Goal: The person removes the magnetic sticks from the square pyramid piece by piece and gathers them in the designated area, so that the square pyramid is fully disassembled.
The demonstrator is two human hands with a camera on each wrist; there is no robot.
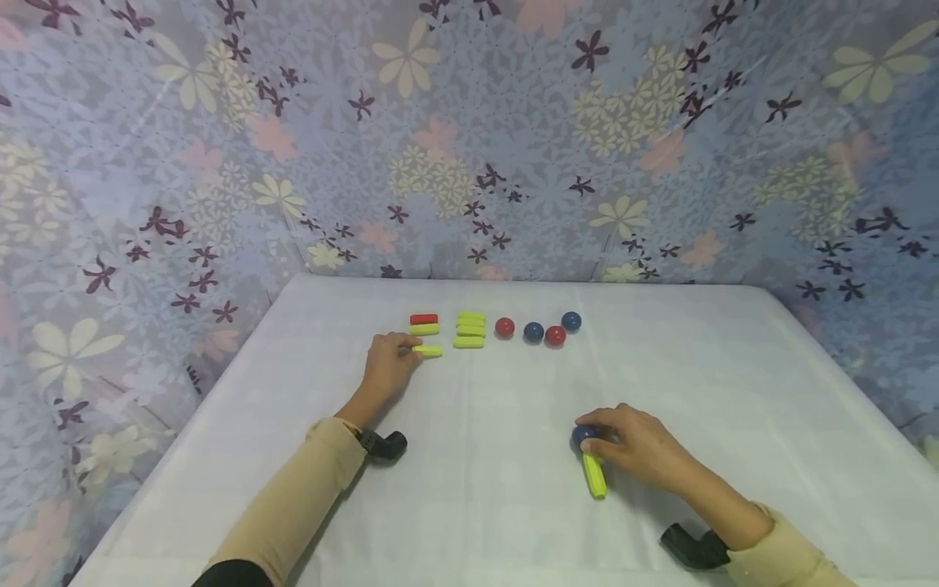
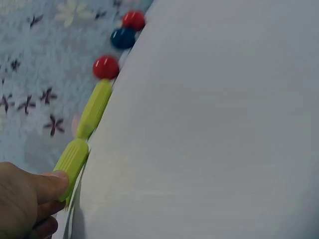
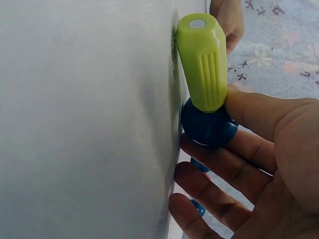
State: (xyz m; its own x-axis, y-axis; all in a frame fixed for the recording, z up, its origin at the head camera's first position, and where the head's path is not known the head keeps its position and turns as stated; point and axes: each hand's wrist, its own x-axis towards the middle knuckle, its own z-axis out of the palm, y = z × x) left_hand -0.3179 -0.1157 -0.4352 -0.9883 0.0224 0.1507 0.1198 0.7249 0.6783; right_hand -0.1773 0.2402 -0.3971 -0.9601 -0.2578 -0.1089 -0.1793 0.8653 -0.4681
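Observation:
At the left of the table, my left hand (image 1: 391, 363) pinches a yellow-green ribbed stick (image 1: 428, 350) between thumb and fingers; the left wrist view shows the thumb on the side of this stick (image 2: 72, 162). Nearer the front right, my right hand (image 1: 637, 444) grips a dark blue ball (image 1: 583, 435) between thumb and fingertips. Another yellow-green stick (image 1: 595, 475) meets that ball end to end and points toward the front edge. Its outer end in the right wrist view carries a round silvery disc (image 3: 197, 23). The fingers partly hide the blue ball (image 3: 209, 128).
Beyond my left hand lie a red stick (image 1: 423, 319) and a yellow-green stick (image 1: 424, 329). To their right is a column of several yellow-green sticks (image 1: 470, 332). Farther right sit red balls (image 1: 504, 328) and blue balls (image 1: 571, 321). A flowered cloth (image 1: 469, 163) hangs behind the white-covered table (image 1: 469, 489).

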